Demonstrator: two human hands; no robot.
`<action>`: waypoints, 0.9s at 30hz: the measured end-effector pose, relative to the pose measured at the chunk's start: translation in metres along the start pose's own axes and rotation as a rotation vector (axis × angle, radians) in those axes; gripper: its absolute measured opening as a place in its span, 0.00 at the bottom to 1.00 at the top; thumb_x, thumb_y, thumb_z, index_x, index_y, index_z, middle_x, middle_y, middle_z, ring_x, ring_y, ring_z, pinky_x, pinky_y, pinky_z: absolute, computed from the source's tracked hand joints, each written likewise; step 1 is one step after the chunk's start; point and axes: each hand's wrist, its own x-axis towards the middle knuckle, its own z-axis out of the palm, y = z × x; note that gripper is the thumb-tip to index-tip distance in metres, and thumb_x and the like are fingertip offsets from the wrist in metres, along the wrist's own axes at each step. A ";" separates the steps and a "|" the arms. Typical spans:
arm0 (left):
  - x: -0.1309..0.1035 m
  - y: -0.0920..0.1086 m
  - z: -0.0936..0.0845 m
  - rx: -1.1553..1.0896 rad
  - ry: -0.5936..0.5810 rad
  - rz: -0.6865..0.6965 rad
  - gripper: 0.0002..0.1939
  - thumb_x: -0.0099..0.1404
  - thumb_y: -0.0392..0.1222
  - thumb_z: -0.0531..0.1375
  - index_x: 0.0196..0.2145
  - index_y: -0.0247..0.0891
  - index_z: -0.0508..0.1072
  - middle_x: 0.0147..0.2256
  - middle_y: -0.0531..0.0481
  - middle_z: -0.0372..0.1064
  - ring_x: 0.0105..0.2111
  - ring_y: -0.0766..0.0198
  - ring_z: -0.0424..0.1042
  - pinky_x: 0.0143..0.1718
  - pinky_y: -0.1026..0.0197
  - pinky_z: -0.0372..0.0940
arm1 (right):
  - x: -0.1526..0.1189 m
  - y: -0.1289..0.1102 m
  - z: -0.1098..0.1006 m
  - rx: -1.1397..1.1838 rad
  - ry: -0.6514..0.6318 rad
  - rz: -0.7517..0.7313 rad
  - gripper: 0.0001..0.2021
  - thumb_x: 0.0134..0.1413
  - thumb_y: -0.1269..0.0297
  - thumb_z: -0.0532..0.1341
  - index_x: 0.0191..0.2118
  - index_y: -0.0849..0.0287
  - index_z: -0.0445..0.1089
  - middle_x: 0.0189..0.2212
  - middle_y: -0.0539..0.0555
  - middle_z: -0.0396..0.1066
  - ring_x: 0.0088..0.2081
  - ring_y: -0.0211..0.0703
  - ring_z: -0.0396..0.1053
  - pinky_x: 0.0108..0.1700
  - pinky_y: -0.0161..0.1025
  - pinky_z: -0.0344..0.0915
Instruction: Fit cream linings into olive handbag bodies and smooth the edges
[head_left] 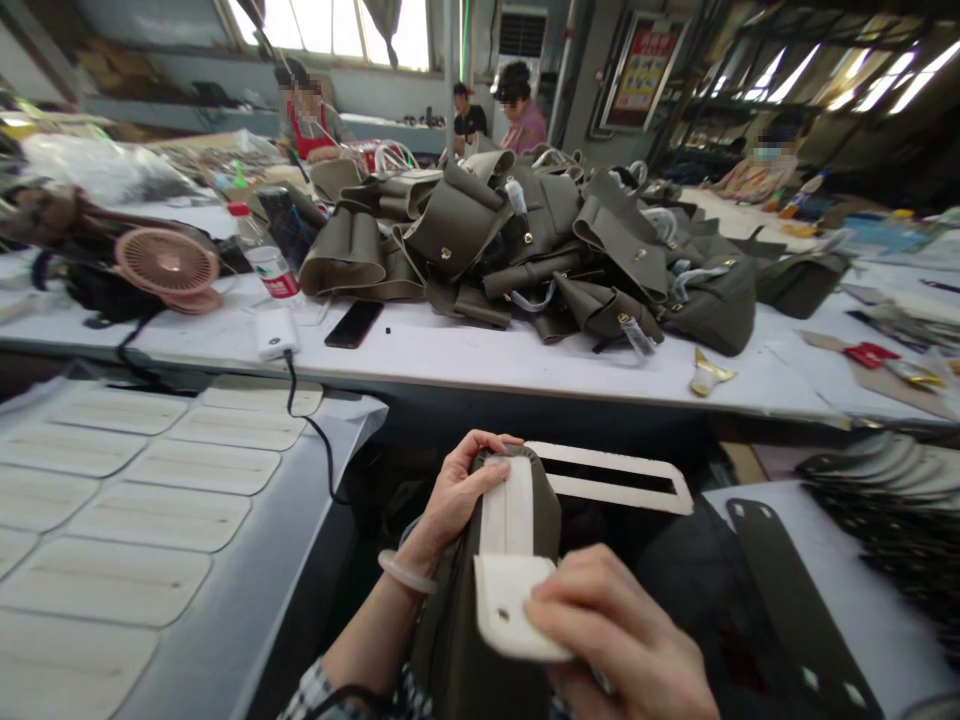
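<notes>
In front of me stands an olive-grey bag piece (546, 495), with a white strip (507, 510) lying along its upper face. My left hand (459, 490) grips the bag piece's far end, thumb pressed on the strip's top. Lower down, my right hand (619, 625) pinches the edge of a white rounded flap (510, 600) that has a small dark hole. Motion slightly smears the right hand. Behind the bag piece, a white frame with a long slot (611, 475) sticks out to the right; its left end is hidden.
Several white panels (161, 510) lie in rows on the left table. A heap of olive-grey bags (525, 240) covers the bench ahead, beside a phone (354, 325), bottle (262, 250) and pink fan (169, 265). Dark strap pieces (795, 590) lie right. Several people sit beyond.
</notes>
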 end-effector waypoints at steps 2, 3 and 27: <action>-0.002 0.001 -0.003 -0.015 -0.015 0.003 0.06 0.63 0.41 0.64 0.35 0.39 0.71 0.50 0.47 0.72 0.44 0.61 0.72 0.43 0.64 0.64 | 0.013 0.008 0.002 0.028 0.072 0.208 0.11 0.58 0.70 0.65 0.45 0.52 0.70 0.41 0.54 0.70 0.40 0.44 0.69 0.40 0.38 0.71; -0.003 0.001 -0.004 -0.038 -0.021 -0.001 0.08 0.64 0.44 0.64 0.35 0.38 0.71 0.51 0.47 0.71 0.43 0.60 0.72 0.42 0.63 0.65 | 0.016 0.013 0.005 0.048 0.100 0.332 0.13 0.53 0.71 0.67 0.44 0.52 0.70 0.41 0.52 0.69 0.40 0.43 0.69 0.41 0.37 0.69; -0.017 0.009 -0.004 0.053 0.198 -0.050 0.17 0.65 0.52 0.62 0.48 0.44 0.71 0.57 0.50 0.66 0.52 0.58 0.69 0.49 0.62 0.67 | 0.009 0.035 0.069 0.163 0.333 0.849 0.14 0.54 0.63 0.63 0.46 0.56 0.64 0.33 0.48 0.65 0.34 0.39 0.67 0.37 0.36 0.67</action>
